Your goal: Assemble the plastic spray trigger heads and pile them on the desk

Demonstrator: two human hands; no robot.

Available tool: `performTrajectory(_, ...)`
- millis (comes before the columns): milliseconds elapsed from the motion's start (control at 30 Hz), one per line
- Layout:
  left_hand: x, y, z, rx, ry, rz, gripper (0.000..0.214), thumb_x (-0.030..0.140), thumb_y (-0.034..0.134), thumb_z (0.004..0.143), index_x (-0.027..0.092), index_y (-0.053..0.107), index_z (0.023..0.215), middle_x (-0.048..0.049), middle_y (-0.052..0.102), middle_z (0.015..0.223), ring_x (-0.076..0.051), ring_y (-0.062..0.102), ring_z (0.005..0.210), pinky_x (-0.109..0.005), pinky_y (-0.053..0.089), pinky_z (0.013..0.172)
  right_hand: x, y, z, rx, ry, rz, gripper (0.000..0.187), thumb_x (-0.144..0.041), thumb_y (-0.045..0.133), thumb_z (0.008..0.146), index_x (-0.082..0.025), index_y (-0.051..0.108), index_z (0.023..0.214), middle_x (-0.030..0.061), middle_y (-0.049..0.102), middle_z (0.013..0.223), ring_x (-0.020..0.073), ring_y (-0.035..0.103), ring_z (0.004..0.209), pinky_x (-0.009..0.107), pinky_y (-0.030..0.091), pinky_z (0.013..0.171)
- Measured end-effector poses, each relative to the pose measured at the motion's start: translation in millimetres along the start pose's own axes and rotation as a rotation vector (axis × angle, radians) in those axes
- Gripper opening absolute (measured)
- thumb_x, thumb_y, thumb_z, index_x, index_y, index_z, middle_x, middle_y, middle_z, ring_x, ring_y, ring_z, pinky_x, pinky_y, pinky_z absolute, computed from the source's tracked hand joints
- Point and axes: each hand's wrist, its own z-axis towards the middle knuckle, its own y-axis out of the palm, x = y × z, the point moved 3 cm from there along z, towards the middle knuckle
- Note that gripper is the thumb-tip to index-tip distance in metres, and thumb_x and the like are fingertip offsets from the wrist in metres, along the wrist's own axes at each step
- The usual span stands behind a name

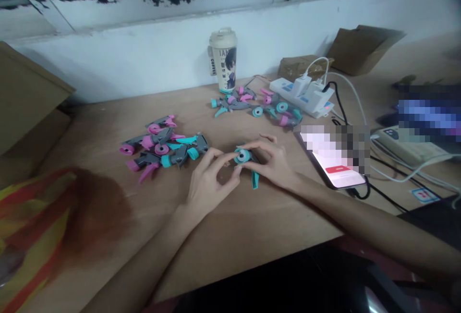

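My right hand (275, 162) grips a trigger spray head (242, 156) between thumb and fingers. Its round teal collar faces me, and its teal trigger points down below my fingers. My left hand (212, 176) is closed in a pinch at the left side of the same collar, index fingertip and thumb against its edge. Left of my hands lies a pile of grey spray heads (173, 147) with pink or teal collars and triggers. Farther back, in front of the cup, is a second group of such spray heads (234, 103). My fingers hide much of the held one's body.
A lidded cup (225, 63) stands by the wall. On the right are a power strip (306, 97) with plugged-in chargers, a lit phone (333, 159), cables and a pale power bank (410, 146). Cardboard (29, 97) rises at left, near a red-and-yellow bag (36, 231).
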Motion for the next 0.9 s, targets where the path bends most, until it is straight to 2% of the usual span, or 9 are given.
performTrajectory(233, -1, 1.2, 1, -0.051, -0.004, -0.089, 0.014, 0.022, 0.056, 0.083, 0.022, 0.061, 0.096, -0.0018, 0.049, 0.084, -0.011, 0.053, 0.071, -0.021, 0.045, 0.055, -3, 5, -4, -0.052, -0.006, 0.008, 0.025, -0.043, 0.068, 0.074, -0.028, 0.063, 0.093, -0.0025, 0.071, 0.090, 0.0179, 0.066, 0.086, 0.044, 0.028, 0.103)
performTrajectory(467, -3, -0.1, 2, -0.043, 0.017, -0.059, 0.011, 0.020, 0.056, 0.082, 0.021, 0.060, 0.092, -0.0016, 0.048, 0.084, -0.010, 0.052, 0.070, -0.021, 0.046, 0.056, -5, 7, -4, -0.050, -0.022, 0.016, 0.025, -0.042, 0.069, 0.073, -0.027, 0.063, 0.092, -0.0025, 0.072, 0.090, 0.0174, 0.066, 0.086, 0.043, 0.028, 0.103)
performTrajectory(533, -3, -0.6, 2, -0.006, 0.001, -0.069, 0.011, 0.021, 0.059, 0.079, 0.021, 0.057, 0.090, -0.0021, 0.049, 0.087, -0.012, 0.054, 0.074, -0.022, 0.048, 0.058, -5, 6, -3, -0.041, -0.020, 0.020, 0.025, -0.041, 0.069, 0.073, -0.027, 0.063, 0.092, -0.0028, 0.072, 0.090, 0.0173, 0.066, 0.086, 0.043, 0.028, 0.103)
performTrajectory(600, -4, 0.0, 1, 0.022, -0.041, -0.099, 0.022, 0.025, 0.065, 0.074, 0.021, 0.053, 0.092, -0.0029, 0.052, 0.092, -0.014, 0.057, 0.080, -0.024, 0.051, 0.061, -5, 6, -3, -0.058, -0.014, 0.015, 0.024, -0.039, 0.069, 0.073, -0.027, 0.062, 0.092, -0.0030, 0.072, 0.091, 0.0176, 0.066, 0.087, 0.043, 0.028, 0.103)
performTrajectory(700, -6, 4.3, 0, -0.010, -0.148, -0.121, 0.035, 0.032, 0.069, 0.072, 0.021, 0.050, 0.099, -0.0030, 0.058, 0.094, -0.014, 0.060, 0.079, -0.026, 0.053, 0.064, -5, 10, -4, -0.112, -0.030, 0.005, 0.020, -0.036, 0.066, 0.075, -0.027, 0.061, 0.092, -0.0028, 0.071, 0.092, 0.0174, 0.066, 0.087, 0.044, 0.026, 0.103)
performTrajectory(800, -6, 7.4, -1, -0.037, -0.187, -0.096, 0.024, 0.033, 0.064, 0.078, 0.021, 0.055, 0.097, -0.0025, 0.064, 0.093, -0.014, 0.062, 0.078, -0.026, 0.053, 0.064, -5, 13, -4, -0.137, -0.026, -0.010, 0.020, -0.034, 0.064, 0.076, -0.026, 0.059, 0.093, -0.0023, 0.070, 0.093, 0.0174, 0.065, 0.089, 0.045, 0.025, 0.103)
performTrajectory(900, -5, 6.2, 0, -0.014, -0.156, -0.081, 0.020, 0.031, 0.062, 0.080, 0.022, 0.058, 0.098, -0.0027, 0.066, 0.096, -0.014, 0.063, 0.081, -0.025, 0.053, 0.063, -5, 14, -4, -0.149, 0.018, -0.009, 0.032, -0.038, 0.068, 0.072, -0.025, 0.057, 0.098, 0.0009, 0.069, 0.098, 0.0202, 0.062, 0.097, 0.045, 0.028, 0.101)
